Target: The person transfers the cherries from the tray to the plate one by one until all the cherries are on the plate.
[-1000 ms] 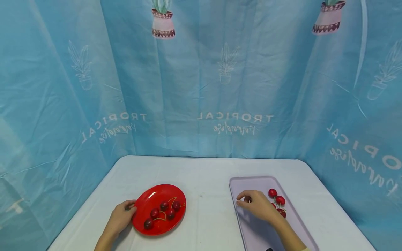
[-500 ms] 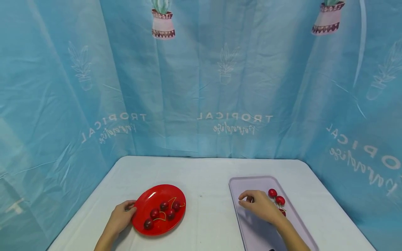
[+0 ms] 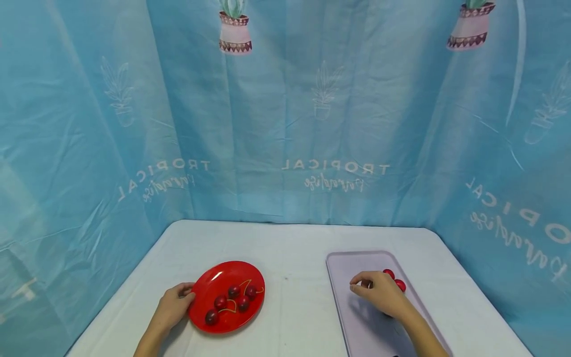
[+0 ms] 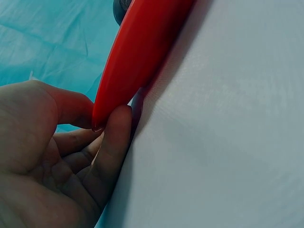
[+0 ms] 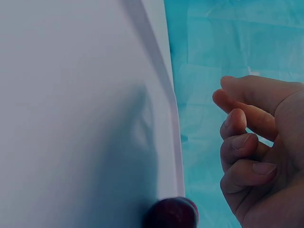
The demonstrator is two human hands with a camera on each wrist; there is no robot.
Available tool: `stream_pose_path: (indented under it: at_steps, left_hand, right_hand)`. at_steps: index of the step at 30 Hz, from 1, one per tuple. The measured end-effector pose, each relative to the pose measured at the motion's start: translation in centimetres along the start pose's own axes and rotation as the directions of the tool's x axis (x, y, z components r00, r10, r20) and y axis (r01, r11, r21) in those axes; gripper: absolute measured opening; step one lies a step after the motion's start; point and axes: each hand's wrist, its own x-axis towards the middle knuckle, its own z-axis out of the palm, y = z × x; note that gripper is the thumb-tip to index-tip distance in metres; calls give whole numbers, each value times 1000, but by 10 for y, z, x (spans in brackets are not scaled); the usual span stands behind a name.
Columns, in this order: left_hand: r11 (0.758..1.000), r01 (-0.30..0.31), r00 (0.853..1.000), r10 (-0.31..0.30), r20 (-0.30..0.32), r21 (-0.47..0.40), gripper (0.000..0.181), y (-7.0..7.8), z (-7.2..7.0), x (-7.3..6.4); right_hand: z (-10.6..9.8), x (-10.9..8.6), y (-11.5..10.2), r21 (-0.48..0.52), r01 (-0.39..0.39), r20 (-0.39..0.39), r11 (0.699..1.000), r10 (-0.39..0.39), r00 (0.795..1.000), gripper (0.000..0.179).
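At the left of the head view, my left hand (image 3: 173, 307) pinches the rim of a round red plate (image 3: 209, 283). In the left wrist view, the plate's edge (image 4: 116, 80) lies between the thumb and fingers. Several dark red cherries (image 3: 243, 303), some with stems, rest on the plate. My right hand (image 3: 379, 292) hovers over a pale lilac tray (image 3: 348, 259), its fingers loosely bent. No object shows between its fingertips in the right wrist view. Bright red cherries (image 3: 400, 285) on the tray are partly hidden behind this hand.
A white table (image 3: 294, 243) carries the plate and the tray, with a gap between them. Blue printed curtains (image 3: 285, 124) enclose its back and sides. In the right wrist view, a dark cherry (image 5: 171, 214) appears at the bottom edge.
My right hand has moved a little to the right over the tray and now covers more of the cherries. The left hand and the plate have stayed in place.
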Motion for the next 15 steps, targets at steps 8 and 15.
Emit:
stream_pose_path:
  at_steps: [8, 15]
  left_hand:
    - [1000, -19, 1000, 20, 13, -10, 38, 2, 2, 1]
    - [1000, -21, 1000, 22, 18, -9, 39, -3, 1, 3]
  right_hand:
    - [-18, -3, 9, -32, 11, -32, 999, -12, 999, 13]
    - [-26, -4, 18, -5, -23, -43, 1000, 22, 999, 16]
